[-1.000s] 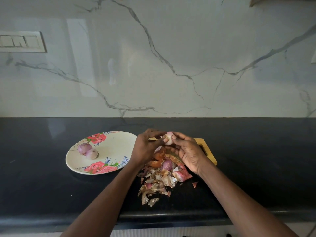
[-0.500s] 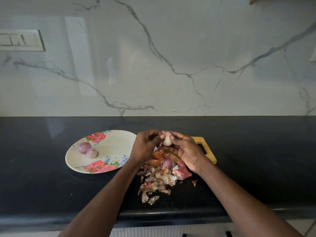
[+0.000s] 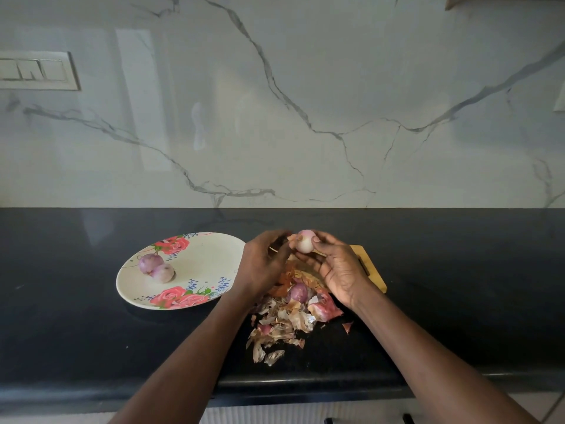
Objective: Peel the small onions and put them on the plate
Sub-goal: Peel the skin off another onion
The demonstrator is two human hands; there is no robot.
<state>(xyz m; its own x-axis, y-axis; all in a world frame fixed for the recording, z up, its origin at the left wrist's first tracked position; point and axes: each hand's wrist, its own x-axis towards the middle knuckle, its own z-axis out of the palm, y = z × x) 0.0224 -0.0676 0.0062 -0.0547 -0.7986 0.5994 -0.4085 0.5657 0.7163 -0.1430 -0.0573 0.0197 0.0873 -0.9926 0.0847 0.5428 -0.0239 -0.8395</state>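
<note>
From my feed, the plate (image 3: pixel 211 255) sat left of the peel pile (image 3: pixel 284 319), two onions (image 3: pixel 156 268) on it. One onion (image 3: pixel 298 292) lay in the pile; the board (image 3: pixel 371 270) lay behind it.

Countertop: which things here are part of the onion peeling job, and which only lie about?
Job: held onion, right hand, left hand, plate, two peeled onions, onion in the peels.
Lying about: peel pile, wooden board, wall switches.

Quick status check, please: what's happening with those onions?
Right hand holds an onion; left hand picking at its skin. Two peeled onions on plate. Nothing in the way.
</note>
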